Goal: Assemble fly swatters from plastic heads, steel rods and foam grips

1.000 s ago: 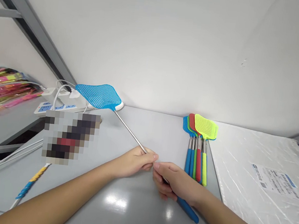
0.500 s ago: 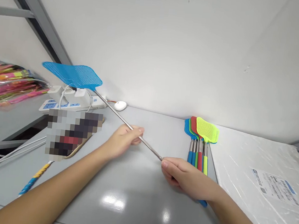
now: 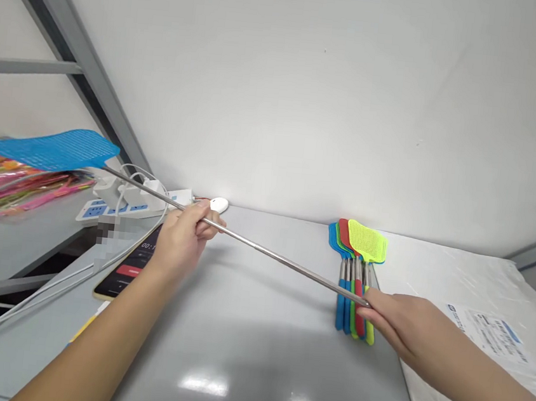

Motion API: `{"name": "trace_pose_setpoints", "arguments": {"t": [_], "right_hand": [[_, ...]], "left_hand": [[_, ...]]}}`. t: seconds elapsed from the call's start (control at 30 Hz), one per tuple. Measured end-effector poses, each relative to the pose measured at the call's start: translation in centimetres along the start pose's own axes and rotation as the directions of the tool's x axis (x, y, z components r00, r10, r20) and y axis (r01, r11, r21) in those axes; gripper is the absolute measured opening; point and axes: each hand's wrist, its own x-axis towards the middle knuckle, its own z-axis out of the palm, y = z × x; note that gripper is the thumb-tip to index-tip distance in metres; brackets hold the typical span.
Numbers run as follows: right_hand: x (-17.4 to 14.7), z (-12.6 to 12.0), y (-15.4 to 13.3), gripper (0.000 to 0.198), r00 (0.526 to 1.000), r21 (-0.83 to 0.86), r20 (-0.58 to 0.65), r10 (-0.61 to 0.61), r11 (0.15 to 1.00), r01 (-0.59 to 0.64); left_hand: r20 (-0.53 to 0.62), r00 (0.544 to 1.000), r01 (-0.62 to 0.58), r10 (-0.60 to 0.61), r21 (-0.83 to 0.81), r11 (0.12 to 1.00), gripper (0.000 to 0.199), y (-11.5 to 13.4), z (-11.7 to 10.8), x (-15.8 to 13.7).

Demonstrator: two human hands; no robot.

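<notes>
A blue fly swatter (image 3: pixel 57 148) with a long thin metal rod is held in the air above the grey table, its mesh head out to the left. My left hand (image 3: pixel 185 236) is closed around the rod, nearer to the head. At the rod's other end my right hand (image 3: pixel 394 316) grips the swatter, and the handle is hidden inside it. Just behind the right hand lies a row of several fly swatters (image 3: pixel 364 242) in blue, green, red and yellow, with short rods and coloured handles.
A phone (image 3: pixel 115 283) lies partly behind my left forearm. Beyond it sits a power strip (image 3: pixel 92 211) with plugs and white cables, beside a white rounded object (image 3: pixel 219 205). Bagged colourful items (image 3: pixel 24 191) are at far left. A plastic-wrapped white package (image 3: pixel 437 276) is at right.
My hands have moved apart, left hand leftwards and right hand rightwards. The metal rod between them now shows longer, and the blue head has shifted left.
</notes>
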Motion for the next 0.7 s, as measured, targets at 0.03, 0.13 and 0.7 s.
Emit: {"name": "trace_pose_setpoints", "arguments": {"t": [0.03,0.13,0.7], "right_hand": [[-0.6,0.2,0.9,0.032,0.999,-0.058,-0.039,-0.002,0.998,0.0],[-2.6,1.4,4.1,0.036,0.982,-0.232,-0.189,-0.013,0.972,-0.032],[-2.0,2.8,-1.6,0.03,0.897,-0.422,-0.428,-0.115,0.902,-0.086]], "left_hand": [[-0.021,1.0,-0.01,0.01,-0.009,1.0,0.047,0.1,0.0,0.0],[-0.06,0.998,-0.036,0.035,-0.017,0.999,0.046,0.3,-0.1,0.1],[0.452,0.875,0.097,-0.176,0.192,0.977,0.049,-4.0,6.7,-9.4]]}}
